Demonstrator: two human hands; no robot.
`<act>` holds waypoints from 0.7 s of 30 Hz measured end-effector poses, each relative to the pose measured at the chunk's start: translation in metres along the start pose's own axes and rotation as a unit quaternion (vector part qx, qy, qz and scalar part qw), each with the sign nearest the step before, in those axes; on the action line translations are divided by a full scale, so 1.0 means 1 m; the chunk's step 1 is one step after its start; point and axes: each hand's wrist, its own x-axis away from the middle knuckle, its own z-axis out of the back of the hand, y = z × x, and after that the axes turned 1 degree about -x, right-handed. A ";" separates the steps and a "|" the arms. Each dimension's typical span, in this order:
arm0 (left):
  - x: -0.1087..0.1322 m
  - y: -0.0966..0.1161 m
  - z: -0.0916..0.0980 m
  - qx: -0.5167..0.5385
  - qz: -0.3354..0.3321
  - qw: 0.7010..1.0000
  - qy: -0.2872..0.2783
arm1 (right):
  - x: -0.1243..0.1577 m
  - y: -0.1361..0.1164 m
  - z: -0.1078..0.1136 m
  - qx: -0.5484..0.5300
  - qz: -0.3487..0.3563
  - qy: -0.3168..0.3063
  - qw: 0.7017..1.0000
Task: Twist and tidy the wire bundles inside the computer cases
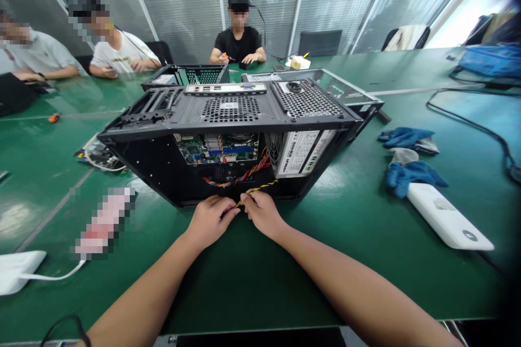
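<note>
A black computer case (142, 173) lies on the table in front of me, its open side toward me. Inside it show a motherboard (195, 149), a bundle of coloured wires (244, 176) and a power supply (299, 154) with a white label. A twisted yellow and black cable (264, 186) runs from near the power supply to my hands. At the case's lower front edge, my left hand (211, 219) pinches the cable's end part. Close beside it, my right hand (262, 211) grips the same cable with fingers closed.
Blue gloves (415, 173) and a white power bank (450, 217) lie at the right. On the left are a pixelated phone-like object (103, 222) on a white cable and a circuit board (101, 154). Behind stands another case (345, 87). Several people sit across the table.
</note>
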 end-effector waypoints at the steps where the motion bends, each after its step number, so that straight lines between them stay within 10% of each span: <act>1: 0.000 0.000 -0.001 0.006 0.007 1.000 -0.004 | 0.000 -0.001 0.000 0.000 -0.002 -0.001 1.000; 21: 0.002 -0.003 -0.002 -0.026 0.003 1.000 0.004 | 0.000 -0.007 0.003 0.004 -0.008 -0.004 1.000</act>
